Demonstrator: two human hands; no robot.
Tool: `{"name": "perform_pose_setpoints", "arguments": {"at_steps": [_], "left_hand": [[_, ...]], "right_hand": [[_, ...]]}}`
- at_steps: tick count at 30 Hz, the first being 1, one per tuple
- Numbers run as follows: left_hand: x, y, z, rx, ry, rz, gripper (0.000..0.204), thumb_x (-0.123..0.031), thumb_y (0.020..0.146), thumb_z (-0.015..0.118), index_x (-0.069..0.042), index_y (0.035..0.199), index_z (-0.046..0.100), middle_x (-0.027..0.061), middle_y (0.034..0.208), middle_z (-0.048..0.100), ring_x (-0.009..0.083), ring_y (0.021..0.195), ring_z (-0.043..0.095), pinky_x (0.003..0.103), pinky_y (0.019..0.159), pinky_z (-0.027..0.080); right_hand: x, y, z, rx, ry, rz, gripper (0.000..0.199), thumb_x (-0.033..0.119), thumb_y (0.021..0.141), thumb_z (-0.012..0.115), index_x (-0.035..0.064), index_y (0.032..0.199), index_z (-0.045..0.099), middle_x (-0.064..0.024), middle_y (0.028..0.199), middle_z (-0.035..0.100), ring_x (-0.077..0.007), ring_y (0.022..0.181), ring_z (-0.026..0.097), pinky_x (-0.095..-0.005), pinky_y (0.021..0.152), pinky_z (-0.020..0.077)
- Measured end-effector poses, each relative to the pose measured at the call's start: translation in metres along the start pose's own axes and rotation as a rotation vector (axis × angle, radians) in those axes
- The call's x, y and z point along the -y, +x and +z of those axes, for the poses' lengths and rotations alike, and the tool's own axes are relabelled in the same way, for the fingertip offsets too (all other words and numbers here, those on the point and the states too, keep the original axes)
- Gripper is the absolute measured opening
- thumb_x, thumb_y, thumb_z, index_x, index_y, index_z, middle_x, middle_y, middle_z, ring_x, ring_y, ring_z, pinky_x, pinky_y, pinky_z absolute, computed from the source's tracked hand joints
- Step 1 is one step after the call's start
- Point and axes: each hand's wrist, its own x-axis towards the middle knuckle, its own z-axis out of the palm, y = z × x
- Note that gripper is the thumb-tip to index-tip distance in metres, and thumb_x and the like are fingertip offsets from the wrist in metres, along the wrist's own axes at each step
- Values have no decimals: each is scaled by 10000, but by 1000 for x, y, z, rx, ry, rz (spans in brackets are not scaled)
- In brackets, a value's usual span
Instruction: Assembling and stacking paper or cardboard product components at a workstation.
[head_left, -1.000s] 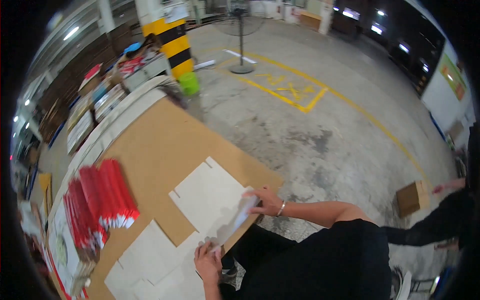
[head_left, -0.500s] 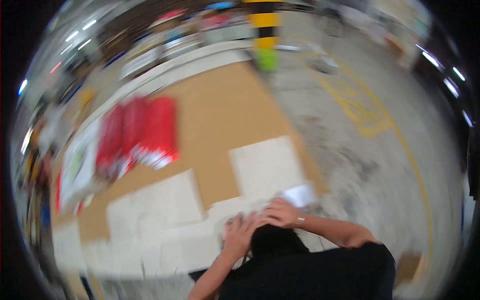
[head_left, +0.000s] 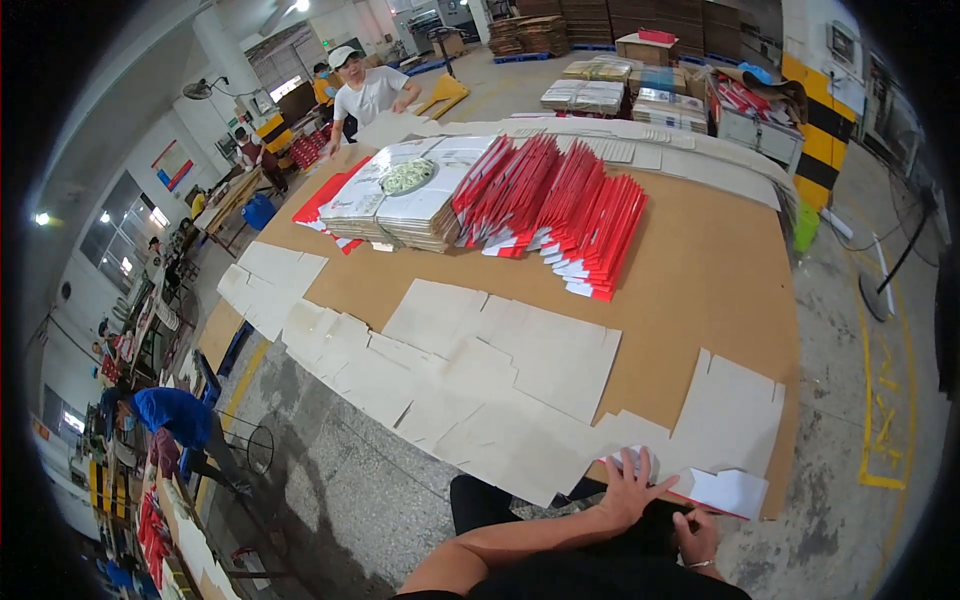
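Near the table's front right corner, a white folded paper piece (head_left: pixel 728 490) with a red edge lies on pale cardboard sheets. My left hand (head_left: pixel 628 492) rests on its left part with fingers spread, covering its middle. Just to the right, at the table's edge, my right hand (head_left: pixel 697 538) is closed, fingers curled in and a band round the wrist. Whatever it may hold is hidden. Farther off, several red-and-white folded paper pieces (head_left: pixel 606 228) lean in overlapping rows beside a strapped stack of white flat printed pieces (head_left: pixel 400 205).
Pale cardboard sheets (head_left: pixel 470 385) cover the near side of the brown table (head_left: pixel 710 260). A person in white (head_left: pixel 370 95) stands beyond the far left end; another in blue (head_left: pixel 180 420) bends at the left. A striped pillar (head_left: pixel 820 120) rises past the far right corner.
The view has swung left and is sharper. My hands, close together before, are now apart: the left lies on the paper, the right is lower at the table's edge.
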Motion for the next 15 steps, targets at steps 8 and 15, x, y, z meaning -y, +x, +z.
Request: {"name": "perform_pose_setpoints", "arguments": {"at_steps": [8,15], "left_hand": [[-35,14,2,38,-196,233,592,-283,937,455,-342,1503,293,362,1422,300,610,1183,410,731,849,395],[-1,26,-10,92,-482,454,838,-319,725,762,60,1383,407,254,1391,407,423,1351,337,504,1074,342]], "right_hand": [[-39,8,22,-398,760,366,257,269,959,555,17,964,604,-114,770,645,-272,570,616,-392,529,532],[68,51,-10,-496,-475,-523,518,33,748,597,12,1263,549,-219,1133,541,-398,1097,504,-481,887,443]]}}
